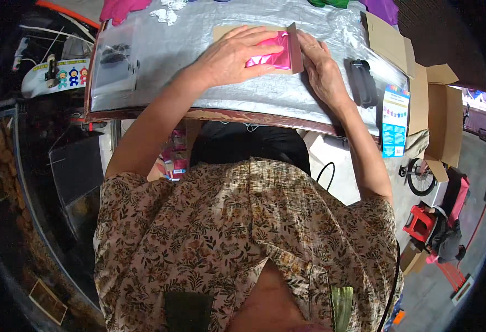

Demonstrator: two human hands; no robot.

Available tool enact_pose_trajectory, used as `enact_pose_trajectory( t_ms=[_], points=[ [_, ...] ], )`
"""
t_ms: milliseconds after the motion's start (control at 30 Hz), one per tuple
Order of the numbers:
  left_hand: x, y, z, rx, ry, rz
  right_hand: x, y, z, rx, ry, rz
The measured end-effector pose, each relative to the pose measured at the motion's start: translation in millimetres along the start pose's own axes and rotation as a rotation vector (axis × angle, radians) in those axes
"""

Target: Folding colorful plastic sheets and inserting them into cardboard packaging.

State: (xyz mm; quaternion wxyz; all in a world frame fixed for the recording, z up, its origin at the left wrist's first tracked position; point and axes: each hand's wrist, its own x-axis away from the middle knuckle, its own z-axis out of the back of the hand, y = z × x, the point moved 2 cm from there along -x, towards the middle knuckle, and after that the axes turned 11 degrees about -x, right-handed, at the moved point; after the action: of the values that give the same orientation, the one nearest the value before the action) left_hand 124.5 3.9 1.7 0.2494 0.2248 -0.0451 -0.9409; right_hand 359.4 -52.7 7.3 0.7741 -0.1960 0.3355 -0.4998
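On the silver-covered table, a shiny pink packet lies on brown cardboard, which seems to be a small box. My left hand rests flat across the packet, its fingers stretched out and slightly spread. At the right, a cardboard flap stands upright. Along its outer side, my right hand is held with extended fingers against or close to the flap; whether its fingertips press on it I cannot tell. Part of the packet is hidden under my left hand.
A clear plastic container with dark items stands at the table's left. Right of my hand lies a black object. A blue-and-white printed package and an open carton are beyond. Pink fabric lies at the far edge.
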Motion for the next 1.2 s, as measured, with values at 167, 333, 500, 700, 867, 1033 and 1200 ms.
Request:
enact_pose_trajectory(
  t_ms=[167,333,500,700,867,1033,1200],
  points=[
    [-1,0,0,0.011,0.002,0.007,-6,-6,-8,0.032,-0.026,0.038],
    [-1,2,1,0.011,-0.007,0.017,-10,-10,-10,0.130,-0.085,0.078],
    [-1,3,2,-0.005,-0.041,0.016,-11,-13,-9,0.238,-0.134,0.113],
    [-1,-7,-2,0.149,-0.098,0.179,-18,-19,-10,0.345,-0.180,0.150],
    [16,-10,10,-0.255,-0.121,0.167,-20,-22,-11,0.415,-0.208,0.166],
    [20,-5,5,-0.304,-0.189,0.278,-24,-30,-5,0.411,-0.205,0.130],
    [19,-3,4,-0.257,-0.212,0.306,-28,-21,-13,0.099,-0.109,-0.006]
  ],
)
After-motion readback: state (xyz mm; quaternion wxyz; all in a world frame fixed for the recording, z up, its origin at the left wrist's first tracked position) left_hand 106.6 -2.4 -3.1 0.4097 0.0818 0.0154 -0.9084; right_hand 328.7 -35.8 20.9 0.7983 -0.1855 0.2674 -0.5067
